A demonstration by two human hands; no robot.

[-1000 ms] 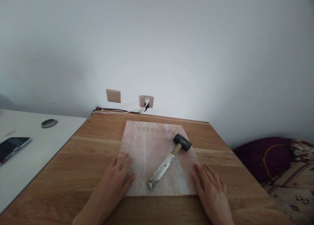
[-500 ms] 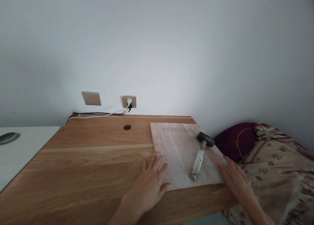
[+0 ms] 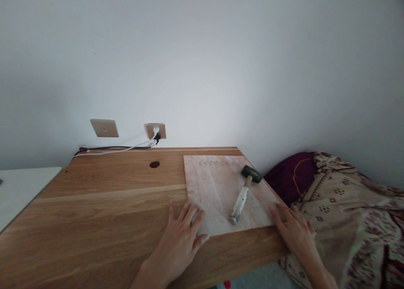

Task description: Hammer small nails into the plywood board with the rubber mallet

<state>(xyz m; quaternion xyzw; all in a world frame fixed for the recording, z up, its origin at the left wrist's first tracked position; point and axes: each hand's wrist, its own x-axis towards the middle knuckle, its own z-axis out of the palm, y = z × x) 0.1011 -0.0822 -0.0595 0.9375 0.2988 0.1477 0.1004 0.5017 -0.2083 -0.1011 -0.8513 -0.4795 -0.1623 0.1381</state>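
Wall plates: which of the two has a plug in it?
The right-hand plate, nearer the board: a white plug sits in it, while the left-hand plate has none.

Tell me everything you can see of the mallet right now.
The mallet has a dark, blocky head that looks like rubber, on a straight handle that looks wooden: bare by the head, then whitish and worn, with dark marks. It lies on its side, slanting across the pale board, head away from the person and close to the board's right edge, handle end nearer the front edge. Neither the left hand nor the right hand touches it.
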